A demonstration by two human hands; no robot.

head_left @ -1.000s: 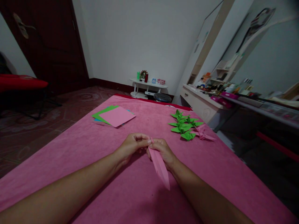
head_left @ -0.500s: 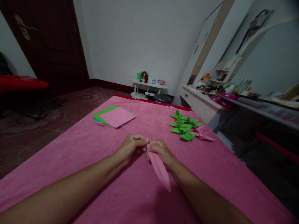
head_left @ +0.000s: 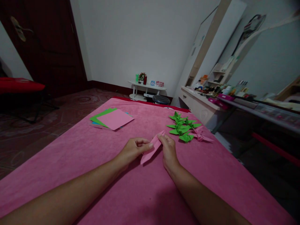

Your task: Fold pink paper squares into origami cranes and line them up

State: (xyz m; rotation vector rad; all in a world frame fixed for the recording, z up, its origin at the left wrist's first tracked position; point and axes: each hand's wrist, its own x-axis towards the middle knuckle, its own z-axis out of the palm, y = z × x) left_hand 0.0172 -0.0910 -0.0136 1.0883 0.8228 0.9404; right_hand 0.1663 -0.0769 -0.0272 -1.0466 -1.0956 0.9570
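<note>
Presently, the folded pink paper [head_left: 152, 149] is held just above the pink-covered bench [head_left: 70, 162], slanting from lower left to upper right between the two hands. The left hand [head_left: 134, 150] has its fingers [head_left: 145, 145] closed on the strip's middle from the left. The right hand [head_left: 169, 152] has its fingers [head_left: 162, 139] pinched on the upper tip. The lower point projects free below both grips. A stack of coloured sheets [head_left: 112, 118] lies well apart to the left; green folded figures [head_left: 181, 128] and a pink folded figure [head_left: 200, 135] lie to the right.
</note>
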